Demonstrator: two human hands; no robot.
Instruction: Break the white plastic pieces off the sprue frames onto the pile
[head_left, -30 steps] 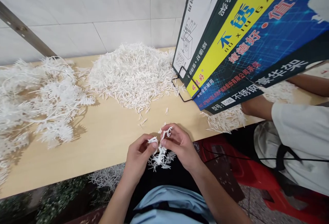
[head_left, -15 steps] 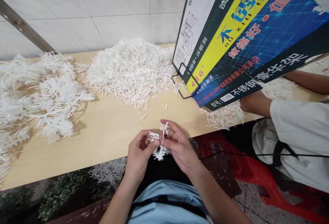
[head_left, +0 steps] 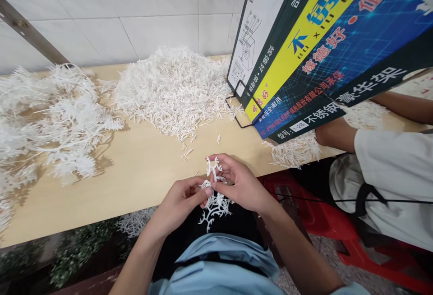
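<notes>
My right hand (head_left: 246, 186) is closed around a white branched plastic sprig (head_left: 216, 209). Its forked twigs rise above the fingers, and more of it hangs below over my lap. Beside it, touching at the fingertips, my left hand (head_left: 181, 202) pinches a small bunch of thin white plastic bits (head_left: 205, 184) at the sprig. Both hands are at the front edge of the wooden table (head_left: 145, 164). A large heap of short white plastic pieces (head_left: 172, 92) lies behind them, against the wall.
Tangled white branched sprigs (head_left: 67, 128) cover the table's left side. A printed cardboard box panel (head_left: 304, 60) stands at right, by a black wire frame (head_left: 238, 110). Beyond it are another person's arm (head_left: 336, 135) and a red stool (head_left: 321, 223). Green foliage (head_left: 77, 245) sits below the table.
Both hands have shifted slightly, the left one a little lower. The sprig has turned, and more of its forked twigs now hang below my hands. Loose bits show on the table near my left hand.
</notes>
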